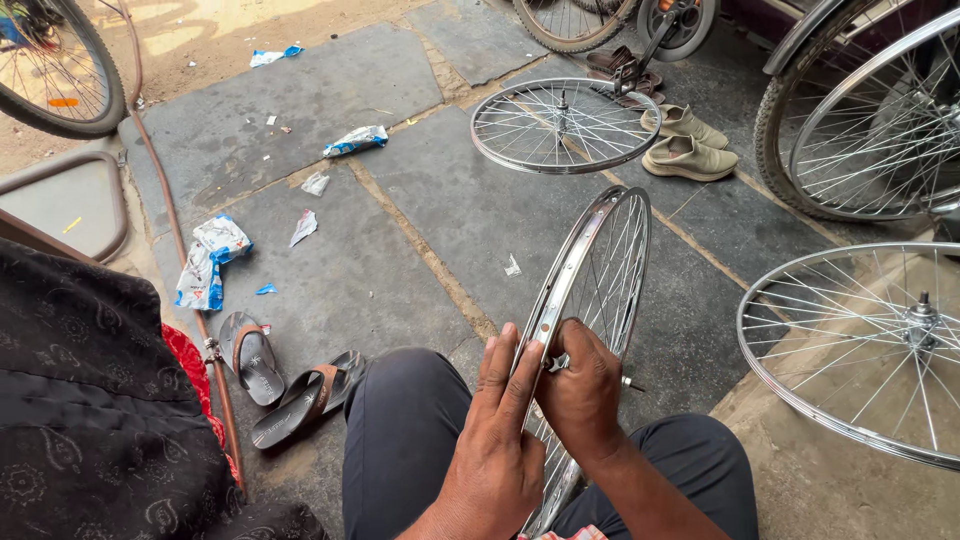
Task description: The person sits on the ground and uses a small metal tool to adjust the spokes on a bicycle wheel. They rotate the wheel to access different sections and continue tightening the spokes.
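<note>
**A:** So the biggest thing here is the stone floor (420,200), grey slabs with wrappers (210,262) scattered on the left. On it, far side, a bare spoked wheel (565,125) lies flat, and another wheel (870,350) lies flat on the right. There are more bike wheels at the edges, far left and far right.

**B:** And the one being worked on?

**A:** The rim (590,300) stands upright on edge between the person's knees, near centre. It has no tyre or tube, just spokes and the shiny channel. The left hand (495,440) is flat against the near side of the rim with fingers straight, bracing it rather than gripping. The right hand (580,390) is clenched around something small right at the rim; I can't tell what it is.

**B:** How far along, you reckon?

**A:** Judging by this, all the spokes look laced, so I'd guess it's in the adjusting stage. How many are left to do, I can't tell.

**B:** Any boxes or trays?

**A:** None visible. There are just beige shoes (688,143) on the far side and sandals (280,380) near left.
</note>
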